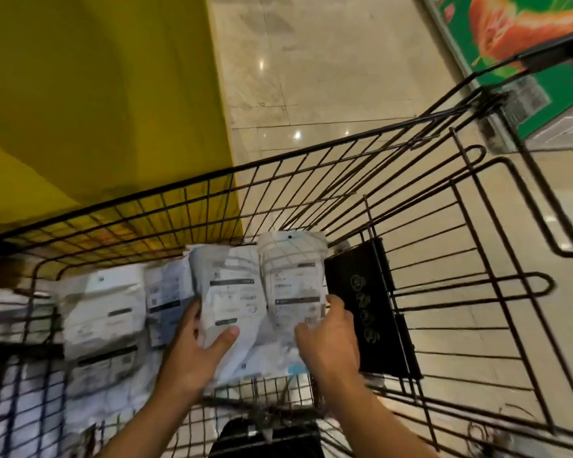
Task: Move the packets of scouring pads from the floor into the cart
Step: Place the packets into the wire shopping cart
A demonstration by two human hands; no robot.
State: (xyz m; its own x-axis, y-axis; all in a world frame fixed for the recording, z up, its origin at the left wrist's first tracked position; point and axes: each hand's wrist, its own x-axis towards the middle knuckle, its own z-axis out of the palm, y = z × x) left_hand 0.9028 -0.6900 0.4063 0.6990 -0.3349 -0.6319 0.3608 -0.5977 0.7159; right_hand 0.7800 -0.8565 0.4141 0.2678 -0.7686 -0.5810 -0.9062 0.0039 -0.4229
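Both forearms reach in over the near rim of the black wire shopping cart.

Left hand: thumb laid across the lower face of a white printed plastic packet of scouring pads, fingers hidden behind its left edge, so it grips that packet.

Right hand: fingers curled onto the lower right corner of a second white printed packet, pinching it. The hands are apart, one packet each, and the two packets sit side by side with their edges touching.

Key relation: both packets lie straight ahead of the hands, long axis running away from the person, top ends tilted up towards the far wall of the cart. Each hand holds the near end only. They're already inside the basket, so my read is the set-down is a short lower and let go, neither hand favoured.

Left of the held pair, more white packets already lie flat in the basket. Just right of the right hand, a flat black rectangular panel leans against the cart's side.

Beyond the cart: glossy beige tiled floor, a yellow wall on the left, and a green and orange poster far right. No packets visible on the floor here.
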